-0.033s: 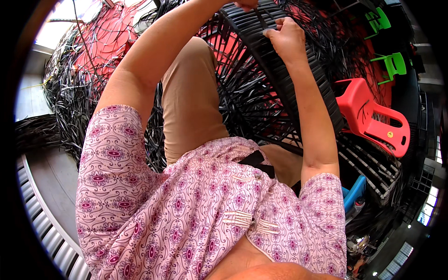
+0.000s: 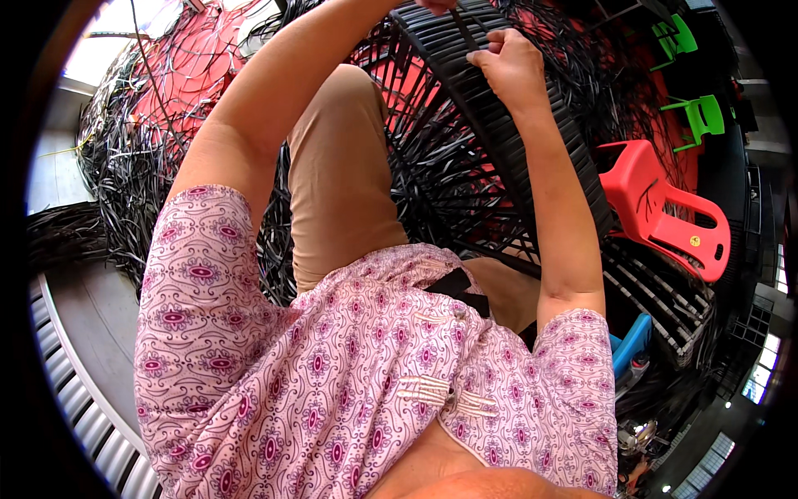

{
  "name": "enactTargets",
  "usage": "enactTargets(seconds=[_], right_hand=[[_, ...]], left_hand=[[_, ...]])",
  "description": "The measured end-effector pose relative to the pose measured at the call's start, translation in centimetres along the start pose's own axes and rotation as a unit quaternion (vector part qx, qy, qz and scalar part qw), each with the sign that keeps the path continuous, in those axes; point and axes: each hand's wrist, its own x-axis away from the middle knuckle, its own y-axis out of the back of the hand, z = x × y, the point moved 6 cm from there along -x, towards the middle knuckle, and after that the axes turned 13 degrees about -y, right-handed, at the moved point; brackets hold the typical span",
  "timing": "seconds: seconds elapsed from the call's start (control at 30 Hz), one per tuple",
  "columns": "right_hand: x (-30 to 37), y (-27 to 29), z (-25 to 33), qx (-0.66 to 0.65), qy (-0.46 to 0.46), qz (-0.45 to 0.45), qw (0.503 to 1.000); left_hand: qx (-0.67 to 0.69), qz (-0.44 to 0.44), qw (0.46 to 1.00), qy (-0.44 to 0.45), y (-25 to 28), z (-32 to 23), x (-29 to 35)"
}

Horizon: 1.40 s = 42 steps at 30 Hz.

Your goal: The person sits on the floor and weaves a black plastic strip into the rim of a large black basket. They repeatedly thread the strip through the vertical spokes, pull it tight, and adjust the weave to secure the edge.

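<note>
A black woven frame [image 2: 553,137] curves in front of me, its top wrapped with rows of flat plastic strips. Over it, my right hand [image 2: 513,71] is closed, thumb and fingers pinched at a narrow black plastic strip [image 2: 462,29]. That strip runs up to my left hand [image 2: 435,4], which is closed on its far end at the picture's upper edge. Most of the left hand lies outside the picture. Many strands cross the frame's open inside, beside my bent knee [image 2: 341,158].
Heaps of loose black strips [image 2: 125,158] cover the red floor [image 2: 187,83] around me. A red plastic chair [image 2: 665,208] stands close on the right, with green chairs [image 2: 704,116] farther back. Something blue [image 2: 632,345] sits by my right elbow. A ribbed silver-grey edge [image 2: 91,407] is at lower left.
Both hands keep nearly the same place; the strip between them has shifted very slightly.
</note>
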Motion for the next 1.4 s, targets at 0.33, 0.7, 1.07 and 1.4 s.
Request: enactTargets(seconds=[0.33,0.7,1.07,1.4], right_hand=[[-5.6,-2.5,1.2,-0.438,-0.054,0.175,0.880],[-4.1,-0.8,-1.0,-0.448,-0.078,0.184,0.872],[-3.3,-1.2,-2.0,-0.444,-0.112,0.188,0.869],[-3.1,-1.1,-2.2,-0.422,-0.124,0.185,0.879]], left_hand=[[0.060,-0.108,0.986,-0.113,10.5,-5.9,2.8],[0.286,-0.037,0.957,-0.011,0.7,-5.0,3.4],[0.045,0.131,0.990,0.041,1.5,-8.7,1.9],[0.088,0.168,0.982,0.009,-1.2,-7.1,0.4]])
